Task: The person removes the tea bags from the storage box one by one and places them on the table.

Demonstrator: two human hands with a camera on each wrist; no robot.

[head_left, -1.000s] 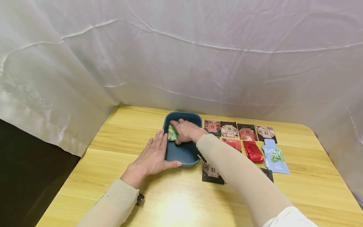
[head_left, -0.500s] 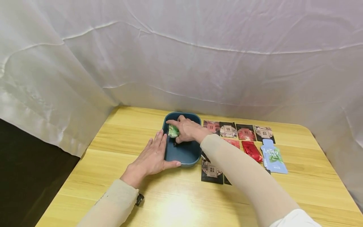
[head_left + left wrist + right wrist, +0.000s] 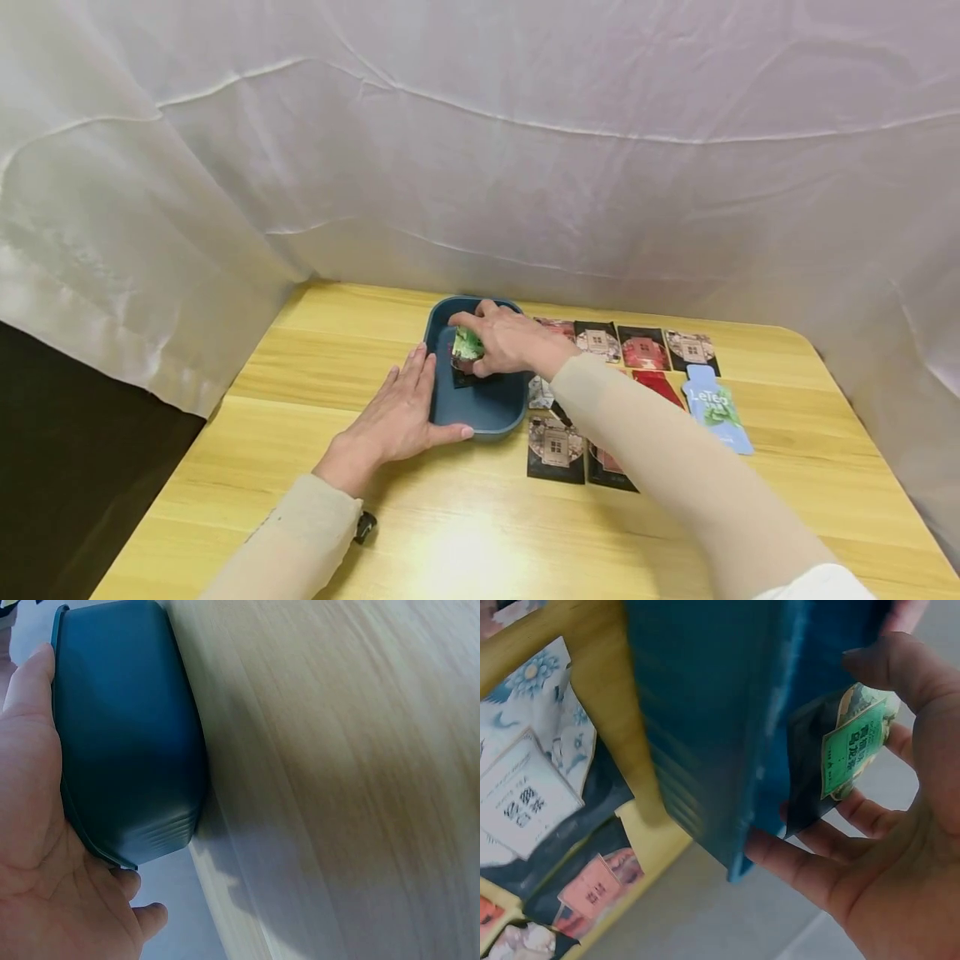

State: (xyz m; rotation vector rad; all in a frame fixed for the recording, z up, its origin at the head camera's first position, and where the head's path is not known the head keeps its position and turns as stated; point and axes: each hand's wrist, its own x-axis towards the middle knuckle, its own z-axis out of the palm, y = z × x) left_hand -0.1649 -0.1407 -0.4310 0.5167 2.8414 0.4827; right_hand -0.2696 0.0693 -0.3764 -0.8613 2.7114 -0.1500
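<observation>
A dark blue plastic bin [image 3: 480,412] stands on the wooden table. My left hand [image 3: 393,421] lies along its left and near rim, fingers straight and thumb stretched out; the left wrist view shows the palm beside the bin's outer wall [image 3: 127,727]. Reaching into the bin, my right hand [image 3: 513,337] pinches a tea sachet [image 3: 467,348] with a green label. In the right wrist view this sachet [image 3: 847,754] has a black body and sits between the thumb and fingers. Part of a dark packet [image 3: 463,379] shows just below it; its face is hidden.
Right of the bin, several flat tea sachets lie in rows, among them a black one [image 3: 555,450], a red foil packet [image 3: 658,387] and a light blue LeTea pouch [image 3: 716,408]. My right forearm covers some of them. A pale curtain [image 3: 570,183] hangs behind the table.
My right hand has drawn the green-labelled sachet slightly to the right inside the bin, and the sachet now bends. More of a dark packet shows below it. My left hand stays at the rim.
</observation>
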